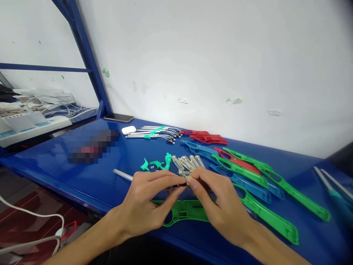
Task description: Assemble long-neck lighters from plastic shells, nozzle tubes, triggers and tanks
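Fingertips of my left hand [146, 200] and my right hand [220, 202] meet in a pinch around a small dark part [181, 185]. Fingers cover most of it, so its kind cannot be made out. Below the hands, a green plastic lighter shell half [190, 213] lies near the table's front edge, inner side up. Just beyond the fingertips is a cluster of clear lighter fuel tanks [190, 162]. Teal triggers [157, 164] lie to their left. One metal tube [122, 174] rests beside my left hand.
Wired metal tubes [154, 133], a white case [128, 130] and a phone [119, 117] lie toward the back. Red shell halves [209, 138] and several green shell halves [300, 197] spread rightward. A power strip [35, 127] stands far left; a wall closes the back.
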Demonstrator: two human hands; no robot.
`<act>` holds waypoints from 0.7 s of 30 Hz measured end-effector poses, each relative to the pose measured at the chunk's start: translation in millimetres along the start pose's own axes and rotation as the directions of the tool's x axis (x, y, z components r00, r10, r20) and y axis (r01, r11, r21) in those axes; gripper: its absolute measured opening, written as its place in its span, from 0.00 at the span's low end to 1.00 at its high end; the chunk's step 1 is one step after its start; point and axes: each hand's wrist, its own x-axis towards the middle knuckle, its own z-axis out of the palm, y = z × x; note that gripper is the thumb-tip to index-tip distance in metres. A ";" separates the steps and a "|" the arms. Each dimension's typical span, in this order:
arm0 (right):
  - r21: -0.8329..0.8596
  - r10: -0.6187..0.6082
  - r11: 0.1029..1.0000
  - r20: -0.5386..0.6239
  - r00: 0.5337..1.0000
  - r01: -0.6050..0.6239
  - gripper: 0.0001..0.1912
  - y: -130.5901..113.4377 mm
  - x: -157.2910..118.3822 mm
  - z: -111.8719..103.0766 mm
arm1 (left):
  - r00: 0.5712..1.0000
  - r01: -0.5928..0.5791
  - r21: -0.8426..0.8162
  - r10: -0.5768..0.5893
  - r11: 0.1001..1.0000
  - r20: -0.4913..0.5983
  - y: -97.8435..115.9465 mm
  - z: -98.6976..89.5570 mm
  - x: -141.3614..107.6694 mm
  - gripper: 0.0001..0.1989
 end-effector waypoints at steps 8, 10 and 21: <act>0.008 -0.004 1.000 0.008 1.000 0.004 0.14 -0.4 0.6 0.9 | 1.000 -0.005 0.011 0.005 1.000 0.000 1.0 -0.5 -0.3 0.08; 0.006 -0.006 1.000 0.008 1.000 0.005 0.14 -0.5 0.9 1.0 | 1.000 -0.010 0.017 0.010 1.000 0.001 1.0 -0.6 -1.3 0.08; 0.012 -0.012 1.000 0.003 1.000 0.012 0.14 -1.2 1.3 0.0 | 0.999 0.010 0.020 -0.011 1.000 0.034 -1.2 0.5 -1.6 0.09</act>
